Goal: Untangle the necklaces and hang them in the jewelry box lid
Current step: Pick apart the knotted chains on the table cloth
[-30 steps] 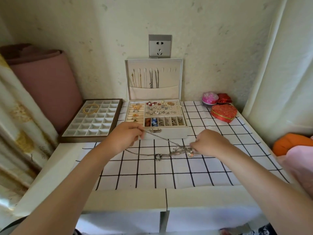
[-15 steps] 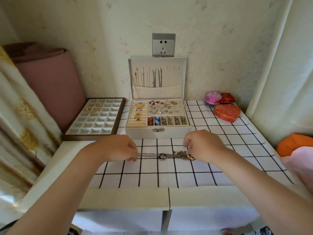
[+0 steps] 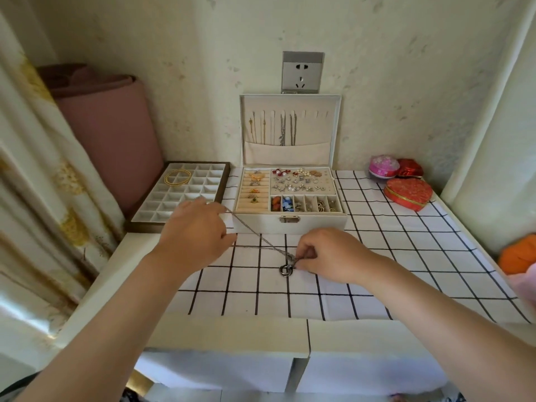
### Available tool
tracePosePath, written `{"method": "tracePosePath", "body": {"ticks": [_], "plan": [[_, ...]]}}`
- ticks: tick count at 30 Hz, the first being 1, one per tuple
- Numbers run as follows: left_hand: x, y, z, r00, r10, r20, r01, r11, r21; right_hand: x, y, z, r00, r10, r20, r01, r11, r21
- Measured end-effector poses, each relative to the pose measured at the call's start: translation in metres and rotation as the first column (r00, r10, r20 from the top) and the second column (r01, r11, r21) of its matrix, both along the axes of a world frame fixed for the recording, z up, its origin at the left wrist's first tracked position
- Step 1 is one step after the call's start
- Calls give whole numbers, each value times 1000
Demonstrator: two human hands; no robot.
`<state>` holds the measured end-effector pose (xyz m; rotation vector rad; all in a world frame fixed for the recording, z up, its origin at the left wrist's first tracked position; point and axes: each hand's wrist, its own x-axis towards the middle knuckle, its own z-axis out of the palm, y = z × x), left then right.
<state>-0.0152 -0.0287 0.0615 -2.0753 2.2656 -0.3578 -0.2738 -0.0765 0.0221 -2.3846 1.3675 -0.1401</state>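
Left hand (image 3: 197, 233) moved to 10 o'clock, pinching one chain (image 3: 255, 234) taut; right hand (image 3: 333, 253) pinches knot (image 3: 294, 259) by one ring pendant (image 3: 285, 269).

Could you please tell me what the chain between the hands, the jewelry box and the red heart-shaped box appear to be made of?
The chain: thin silver-grey metal, judging by fine links and a dull glint. The jewelry box: smooth off-white shell, possibly faux leather, with matte beige lining that looks velvety. The red heart-shaped box: patterned, satiny fabric covering, likely brocade, with gold trim.
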Motion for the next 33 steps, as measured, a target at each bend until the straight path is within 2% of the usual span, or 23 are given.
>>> {"method": "tracePosePath", "body": {"ticks": [2,5,8,11,13,16,19,21,25,28,30,32,33], "plan": [[7,1,-3,998,56,6,-56,998,20,1,-1,3,999,-29,-39,29,1000,-1],[16,4,-14,981,194,-16,-187,960,209,4,-1,5,998,-63,-32,63,998,-8],[20,3,-23,978,207,10,-202,941,272,9,0,5,996,-82,-43,81,996,-33],[21,-2,-25,961,258,-98,-209,913,351,11,-1,5,996,-81,-26,81,997,0],[20,-2,-23,962,253,-107,-198,909,368,13,-2,5,998,-51,-20,52,999,5],[10,2,-20,978,169,-121,-133,956,260,20,0,4,999,3,54,1,998,-59],[-13,-1,-21,923,52,-381,1,991,137,26,2,1,997,55,61,-46,989,-142],[-31,-6,-28,853,-16,-522,101,986,136,28,3,-1,997,64,32,-57,981,-188],[-54,-12,-47,808,-65,-586,204,964,174,32,5,-2,999,43,8,-41,974,-225],[-58,-15,-50,812,-50,-581,174,972,159,31,3,-4,999,49,24,-44,984,-175],[-60,-15,-50,798,-15,-603,142,976,164,28,2,-4,992,8,124,2,997,-79],[-60,-12,-49,723,29,-691,117,980,163,26,-1,-3,963,-75,260,63,997,54],[-60,-11,-46,653,62,-755,108,979,173,26,-1,-1,939,-121,323,86,989,120]]}}
